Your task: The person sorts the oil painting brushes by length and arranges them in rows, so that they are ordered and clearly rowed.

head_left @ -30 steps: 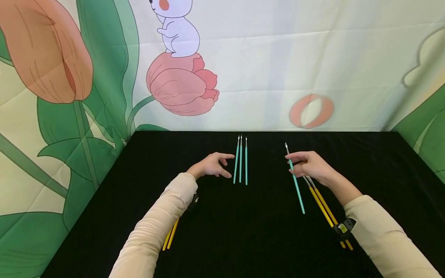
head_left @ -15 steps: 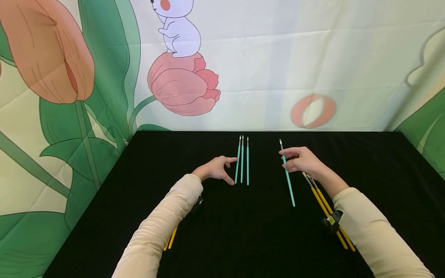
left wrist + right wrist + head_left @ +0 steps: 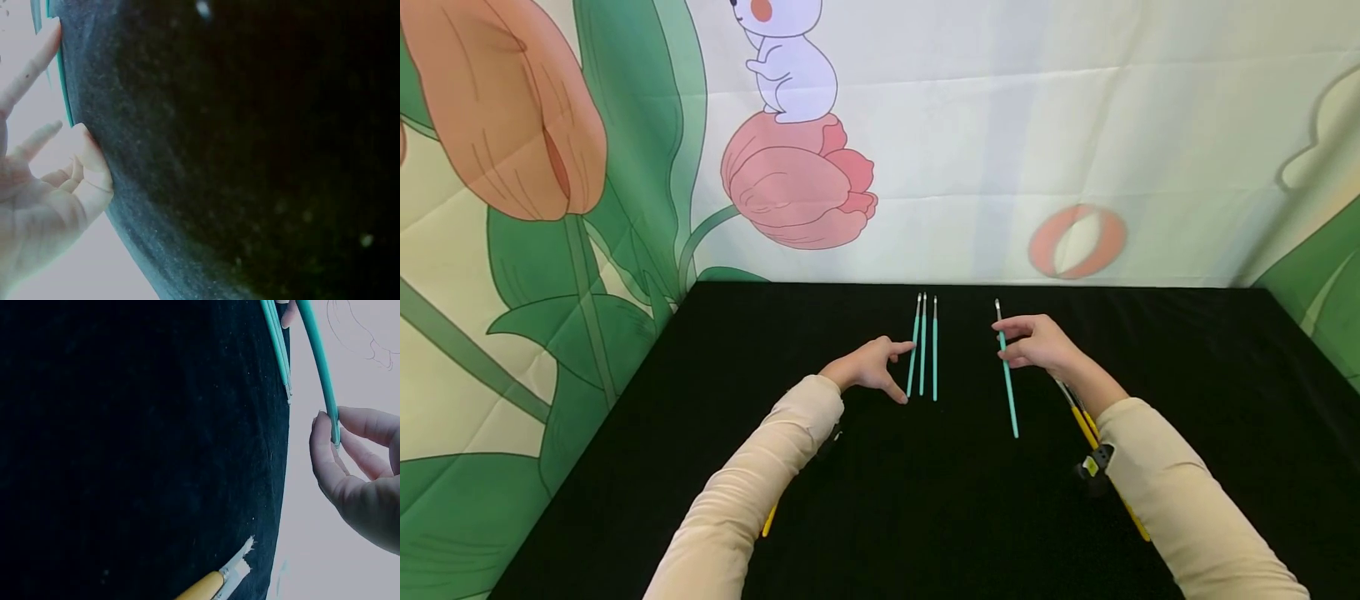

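Clearly, from where I stand, the right hand's [image 3: 1037,343] thumb and fingertips are pinching a slim teal brush [image 3: 1009,392] high on its handle, close to the metal collar. Its pale tip points away from the person, and the long handle slants back toward them, a little to their right; whether its lower end meets the cloth, I can't tell.

Over on the other side, the left hand [image 3: 871,362] has its thumb and index finger spread wide apart, gripping nothing. The index fingertip is against the leftmost teal brush [image 3: 913,367] of three lying on the cloth, with the thumb tip by that brush's near end. Just beside it lies the middle teal brush [image 3: 922,350], and a slightly wider gap separates the rightmost teal brush [image 3: 935,354]. All three point their tips away from the person.

Further out, yellow-handled brushes [image 3: 1084,427] lie partly hidden beneath the right forearm, their bristles whitish in the right wrist view. A yellow handle [image 3: 770,518] peeks out beside the left sleeve [image 3: 752,467]. Everything rests on black cloth [image 3: 925,500]; behind it hangs a pale backdrop [image 3: 970,167] printed with big tulips and a white cartoon animal [image 3: 797,79].
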Demonstrator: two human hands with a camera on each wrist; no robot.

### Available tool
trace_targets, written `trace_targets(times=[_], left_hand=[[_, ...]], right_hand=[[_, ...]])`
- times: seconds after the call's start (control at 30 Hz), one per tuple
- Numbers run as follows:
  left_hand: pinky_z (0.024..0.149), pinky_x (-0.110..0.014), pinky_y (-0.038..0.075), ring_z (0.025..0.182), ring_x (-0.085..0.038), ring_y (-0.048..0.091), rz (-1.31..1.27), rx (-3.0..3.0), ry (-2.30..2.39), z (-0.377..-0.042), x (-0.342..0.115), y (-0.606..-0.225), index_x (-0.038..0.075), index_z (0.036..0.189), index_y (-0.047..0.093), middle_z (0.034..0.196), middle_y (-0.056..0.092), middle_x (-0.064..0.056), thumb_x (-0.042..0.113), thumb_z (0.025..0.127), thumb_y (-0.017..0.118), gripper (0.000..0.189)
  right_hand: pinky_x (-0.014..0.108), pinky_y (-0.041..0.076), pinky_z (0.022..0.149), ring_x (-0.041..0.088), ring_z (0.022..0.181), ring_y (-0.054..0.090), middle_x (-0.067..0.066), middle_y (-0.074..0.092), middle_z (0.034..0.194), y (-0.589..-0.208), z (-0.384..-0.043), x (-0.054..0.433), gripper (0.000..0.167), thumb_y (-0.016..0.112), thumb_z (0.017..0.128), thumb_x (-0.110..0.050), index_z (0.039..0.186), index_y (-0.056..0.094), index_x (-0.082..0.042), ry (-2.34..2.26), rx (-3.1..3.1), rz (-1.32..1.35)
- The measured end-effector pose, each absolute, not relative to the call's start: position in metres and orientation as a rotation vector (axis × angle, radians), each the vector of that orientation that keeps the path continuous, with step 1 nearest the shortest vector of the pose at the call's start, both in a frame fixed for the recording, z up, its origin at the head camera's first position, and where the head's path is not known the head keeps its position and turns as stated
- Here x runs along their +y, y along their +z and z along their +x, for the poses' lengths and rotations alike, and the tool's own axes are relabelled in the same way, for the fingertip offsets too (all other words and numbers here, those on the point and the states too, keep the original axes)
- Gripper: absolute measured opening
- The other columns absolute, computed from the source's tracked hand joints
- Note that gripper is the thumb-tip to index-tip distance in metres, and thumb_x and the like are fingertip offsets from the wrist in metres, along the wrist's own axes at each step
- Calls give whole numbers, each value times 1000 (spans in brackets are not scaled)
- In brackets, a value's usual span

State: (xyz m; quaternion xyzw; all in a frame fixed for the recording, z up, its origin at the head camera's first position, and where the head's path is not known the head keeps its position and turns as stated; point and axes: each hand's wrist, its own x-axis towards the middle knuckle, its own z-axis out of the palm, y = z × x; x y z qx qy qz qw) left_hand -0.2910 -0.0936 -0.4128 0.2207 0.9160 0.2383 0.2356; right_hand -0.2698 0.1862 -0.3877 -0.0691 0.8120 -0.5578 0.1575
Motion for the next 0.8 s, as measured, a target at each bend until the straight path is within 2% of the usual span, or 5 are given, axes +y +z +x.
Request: trace_targets(times=[0.27,0.53,0.8], left_hand=[[82,-29,40,106,-22,41,613,2524,624,-291,-92,-413,17,143,30,115,41,-13,25,68,80,90],[79,-27,39,102,-21,43,636,2541,601,-290,-91,-411,15,142,32,110,43,-12,27,68,81,89],[79,-28,40,105,-22,43,624,2536,612,-290,-92,-411,15,142,32,111,42,-12,26,68,81,89]], right_hand=[[32,52,75,27,93,58,30,41,123,-388,-277,177,49,54,84,9,131,40,9,-1598,2320,-178],[32,52,75,21,85,58,30,41,122,-392,-285,169,49,55,83,10,130,42,9,-1590,2326,-162],[33,52,75,31,92,58,30,41,121,-393,-289,162,50,54,83,11,131,41,8,-1580,2329,-167]])
